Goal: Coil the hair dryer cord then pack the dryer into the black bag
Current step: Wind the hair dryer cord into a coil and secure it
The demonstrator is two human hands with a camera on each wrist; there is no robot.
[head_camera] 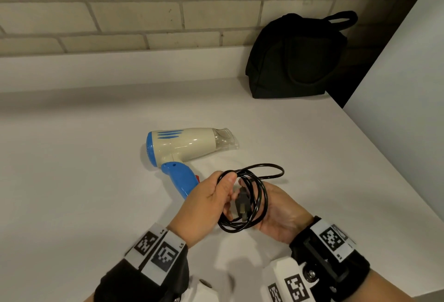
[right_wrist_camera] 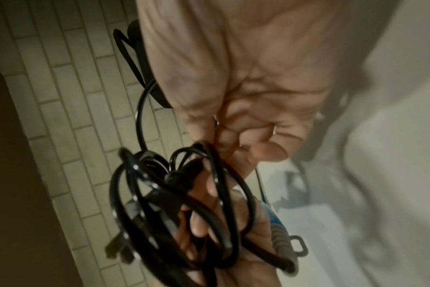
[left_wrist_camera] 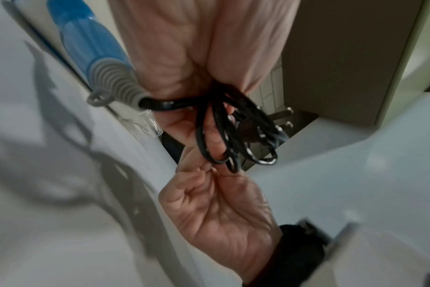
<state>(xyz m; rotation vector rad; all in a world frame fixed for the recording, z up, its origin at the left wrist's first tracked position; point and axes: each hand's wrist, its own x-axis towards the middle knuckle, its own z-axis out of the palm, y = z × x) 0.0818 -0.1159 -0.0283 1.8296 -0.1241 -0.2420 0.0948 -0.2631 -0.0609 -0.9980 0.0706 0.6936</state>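
Counter [head_camera: 72, 181]: dryer [head_camera: 182, 148] just beyond hands, L hand [head_camera: 206, 203] & R hand [head_camera: 278, 213] gripping coiled cord [head_camera: 254, 196].

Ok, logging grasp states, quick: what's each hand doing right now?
Left hand: pinching the coiled black cord at the top of its loops.
Right hand: fingers curled round the cord, inside the coil.

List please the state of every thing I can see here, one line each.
cord: coiled in loops, held between both hands
plug: unplugged, inside the loops
hair dryer: lying on its side on the counter
black bag: standing by the wall
left hand: pinches the coil
right hand: holds the coil
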